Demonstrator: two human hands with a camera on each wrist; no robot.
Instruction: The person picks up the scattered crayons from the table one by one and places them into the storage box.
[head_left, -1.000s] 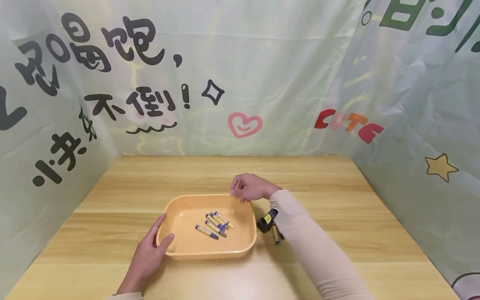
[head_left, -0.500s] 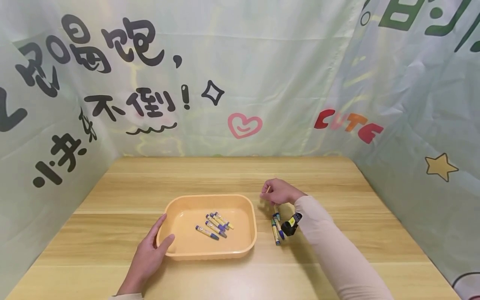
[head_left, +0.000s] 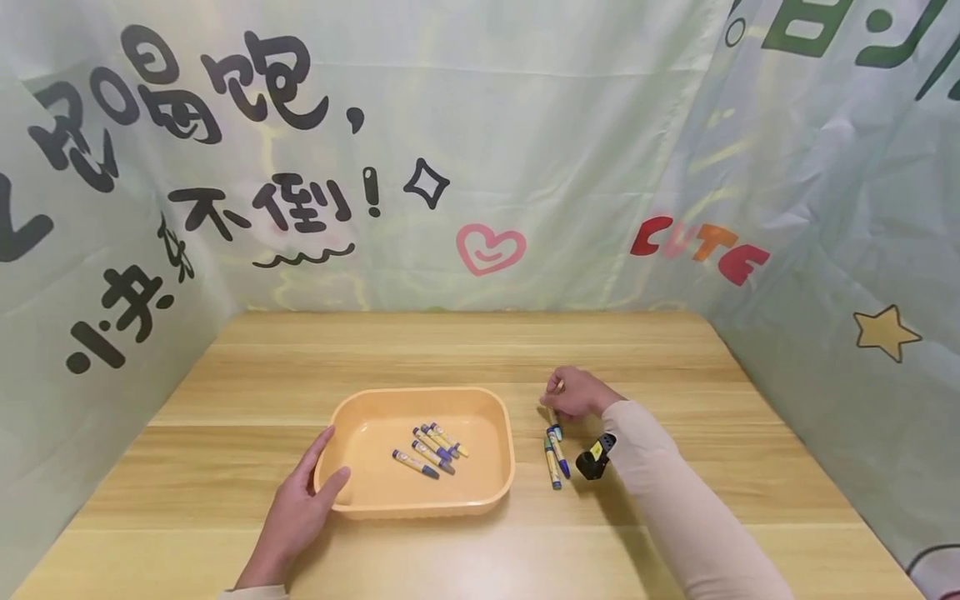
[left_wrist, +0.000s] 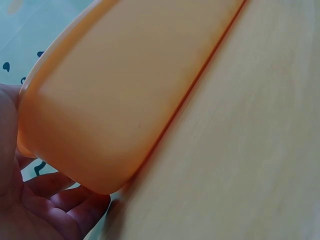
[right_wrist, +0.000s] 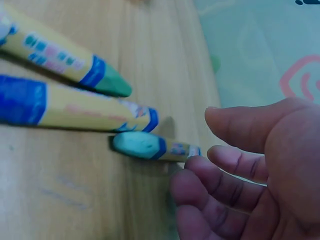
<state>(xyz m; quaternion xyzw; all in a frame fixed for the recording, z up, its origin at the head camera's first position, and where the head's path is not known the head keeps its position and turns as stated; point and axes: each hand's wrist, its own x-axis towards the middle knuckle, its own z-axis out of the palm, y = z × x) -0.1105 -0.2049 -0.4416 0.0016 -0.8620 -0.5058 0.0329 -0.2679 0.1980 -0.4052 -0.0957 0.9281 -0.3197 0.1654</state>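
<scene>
Three crayons (head_left: 555, 450) lie loose on the wooden bench (head_left: 675, 358), just to the right of the orange tray (head_left: 504, 433). Two of them rest side by side pointing roughly toward the near edge, and the third, teal-tipped one (right_wrist: 145, 145) lies at their far end, closest to the right hand (head_left: 576, 393). From the right wrist view the three tips sit close together: a green tip (right_wrist: 112, 85), a blue-banded end beside it, and the teal tip just below. The right hand's fingers (right_wrist: 220, 175) are curled loosely above that teal-tipped crayon; the fingertips are at its far end, but whether they actually pinch it cannot be told, since the contact is hidden behind the fingers. In the head view something thin and pale shows at the top of this hand, too small to identify. A small black and yellow wrist camera (head_left: 596, 457) hangs under the cream sleeve (head_left: 675, 500).

Four more crayons (head_left: 431, 450) lie together on the floor of the tray, angled diagonally, near its middle.

The left hand (head_left: 300, 508) rests against the tray's near-left corner, thumb on the rim and fingers spread along the outer wall; the left wrist view shows the palm (left_wrist: 30, 200) pressed to the rounded corner (left_wrist: 90, 165), fingers relaxed rather than wrapped.

Behind the bench hangs a pale green cloth backdrop (head_left: 525, 125) with black characters, a pink heart (head_left: 491, 248), the word "CUTE" (head_left: 697, 248) and a yellow star (head_left: 885, 332).
</scene>
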